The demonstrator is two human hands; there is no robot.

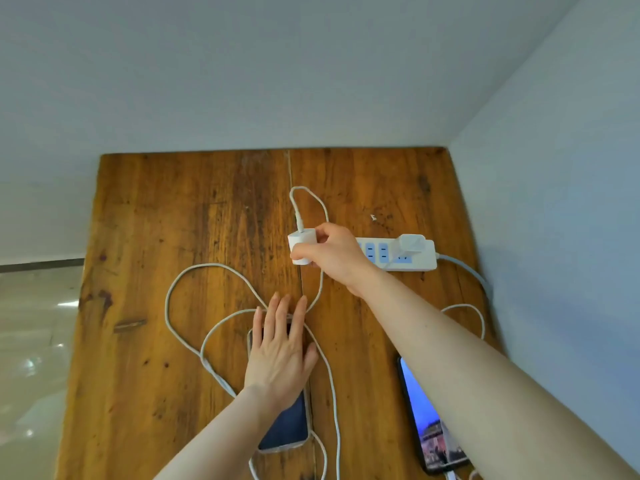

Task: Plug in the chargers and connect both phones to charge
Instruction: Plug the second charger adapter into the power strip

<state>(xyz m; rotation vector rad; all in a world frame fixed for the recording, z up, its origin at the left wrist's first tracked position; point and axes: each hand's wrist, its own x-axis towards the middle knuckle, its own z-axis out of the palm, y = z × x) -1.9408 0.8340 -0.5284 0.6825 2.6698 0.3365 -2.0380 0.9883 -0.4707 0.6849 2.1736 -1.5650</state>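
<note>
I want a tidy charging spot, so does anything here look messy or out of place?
The white cable sprawls in loose, overlapping loops across the wooden table, passing beside and around the dark phone under the left hand. The right hand grips a white charger at the power strip. Nothing looks damaged.

A worn wooden table (173,237) fills a corner of pale walls (311,64), beside glossy floor (31,341).
</note>
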